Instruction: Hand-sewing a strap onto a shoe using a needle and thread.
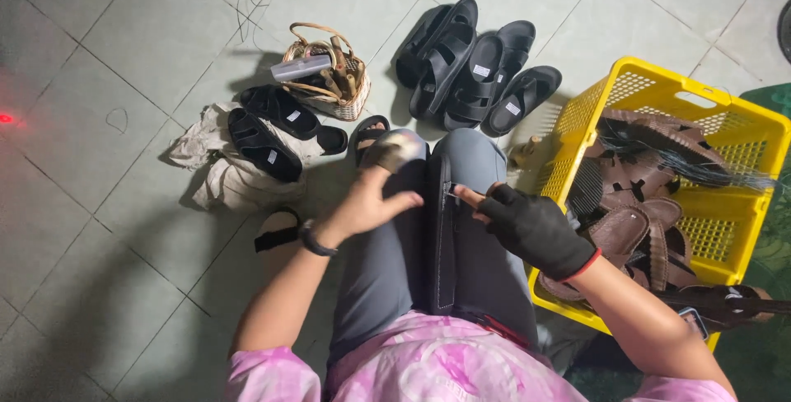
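Small white labels sit inside the black sandals beyond the knee. On the lap lies a black strap — left hand open beside it, gloved right hand pinching its edge.

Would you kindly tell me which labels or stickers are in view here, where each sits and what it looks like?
Small white rectangular stickers on the insoles of the black sandals at top centre.
Similar white stickers on the black sandals lying on the cloth at left.
No packages, signs or screens show.
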